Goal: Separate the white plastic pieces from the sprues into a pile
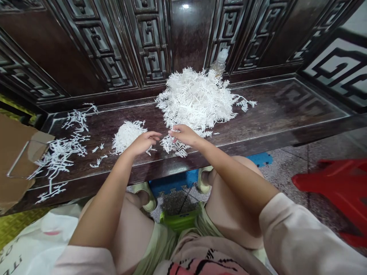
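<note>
Some spiky sprigs (178, 149) touch the right hand (184, 135), grip unclear, left hand (142, 143) loosely spread.

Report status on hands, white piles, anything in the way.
Left hand by edge of small white pile. Right hand at front of big white pile. Grips unclear. Bottle behind big white pile, away from hands.

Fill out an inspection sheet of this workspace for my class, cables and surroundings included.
Surface: dark wooden bench.
Job's things: large white pile, smaller white pile, loose white pieces at left.
Clutter: bottle behind the large white pile; cardboard at the bench's left end.
Hands: left hand beside the smaller white pile, nothing visibly held; right hand at the large white pile's front, grip unclear.
Cables: nothing seen.
Surroundings: carved panels behind, red stool right, white bag lower left.
</note>
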{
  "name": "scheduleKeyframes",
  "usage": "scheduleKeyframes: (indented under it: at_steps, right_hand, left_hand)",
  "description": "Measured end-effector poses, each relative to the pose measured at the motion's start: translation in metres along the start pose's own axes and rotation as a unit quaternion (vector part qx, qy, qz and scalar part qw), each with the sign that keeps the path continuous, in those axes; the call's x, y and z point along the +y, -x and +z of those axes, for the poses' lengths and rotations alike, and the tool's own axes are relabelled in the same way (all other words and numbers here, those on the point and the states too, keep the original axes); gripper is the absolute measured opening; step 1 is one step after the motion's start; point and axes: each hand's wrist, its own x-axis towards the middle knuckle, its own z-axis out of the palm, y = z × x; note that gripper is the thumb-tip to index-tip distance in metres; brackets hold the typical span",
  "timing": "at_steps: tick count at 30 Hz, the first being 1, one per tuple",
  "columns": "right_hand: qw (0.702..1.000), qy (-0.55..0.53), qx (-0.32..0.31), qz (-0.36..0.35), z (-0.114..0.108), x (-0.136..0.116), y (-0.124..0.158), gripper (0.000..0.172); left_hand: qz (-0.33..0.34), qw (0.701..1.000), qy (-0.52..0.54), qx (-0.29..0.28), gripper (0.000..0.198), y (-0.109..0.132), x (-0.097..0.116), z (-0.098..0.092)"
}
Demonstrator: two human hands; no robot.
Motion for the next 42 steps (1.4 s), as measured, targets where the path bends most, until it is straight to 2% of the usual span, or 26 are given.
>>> scheduleKeyframes:
  at_steps: [1,3,7,10,16,20,23,27,29,31,33,35,37,38,39,42]
  right_hand:
    - [1.000,0.002,0.003,0.006,0.000,0.000,0.000,0.027]
    - [1.000,0.005,0.009,0.013,0.001,-0.001,-0.001,0.025]
    - [0.999,0.001,0.025,0.021,0.000,-0.004,0.001,0.024]
    - [1.000,-0.003,0.019,0.007,-0.004,-0.008,0.005,0.032]
    - [0.996,-0.008,-0.079,-0.032,-0.015,-0.012,0.009,0.036]
    - [0.989,-0.038,-0.146,0.001,-0.018,-0.017,0.011,0.030]
    - [0.976,-0.102,-0.193,0.029,-0.020,-0.021,0.014,0.033]
    - [0.971,-0.092,-0.219,0.029,-0.019,-0.023,0.015,0.032]
    - [0.977,-0.060,-0.203,0.005,-0.018,-0.020,0.013,0.031]
    - [0.988,0.018,-0.150,-0.025,-0.020,-0.013,0.008,0.026]
    - [0.988,0.134,-0.057,-0.046,-0.025,-0.002,0.002,0.019]
    - [0.975,0.211,0.025,-0.057,-0.032,0.010,-0.003,0.018]
    - [0.975,0.206,0.048,-0.063,-0.038,0.018,-0.005,0.019]
    - [0.980,0.187,0.041,-0.062,-0.039,0.019,-0.005,0.020]
    - [0.984,0.168,0.026,-0.061,-0.040,0.020,-0.004,0.020]
    - [0.988,0.135,-0.015,-0.068,-0.031,0.014,-0.001,0.020]
  left_hand:
    - [0.043,0.998,0.042,-0.033,0.039,0.004,0.007,0.002]
    - [0.088,0.991,0.085,-0.047,0.037,0.010,0.019,0.006]
    - [0.096,0.992,0.077,-0.020,0.031,0.016,0.028,0.010]
    - [0.100,0.994,0.048,-0.001,0.029,0.015,0.026,0.009]
    - [0.105,0.993,0.054,0.002,0.022,0.019,0.029,0.002]
    - [0.109,0.988,0.111,-0.010,0.021,0.028,0.035,-0.006]
    - [0.125,0.983,0.135,0.002,0.020,0.030,0.034,-0.011]
    - [0.126,0.982,0.137,0.008,0.022,0.027,0.030,-0.011]
    - [0.122,0.981,0.148,0.019,0.023,0.027,0.032,-0.011]
    - [0.124,0.974,0.180,0.054,0.023,0.032,0.034,-0.016]
    - [0.140,0.958,0.217,0.122,0.023,0.041,0.033,-0.027]
    - [0.149,0.943,0.205,0.217,0.023,0.049,0.027,-0.042]
    - [0.107,0.944,0.118,0.288,0.023,0.049,0.015,-0.053]
    - [0.060,0.950,0.065,0.298,0.022,0.046,0.007,-0.056]
    - [0.005,0.958,0.017,0.288,0.022,0.040,-0.002,-0.057]
    - [-0.124,0.970,-0.085,0.191,0.023,0.015,-0.031,-0.048]
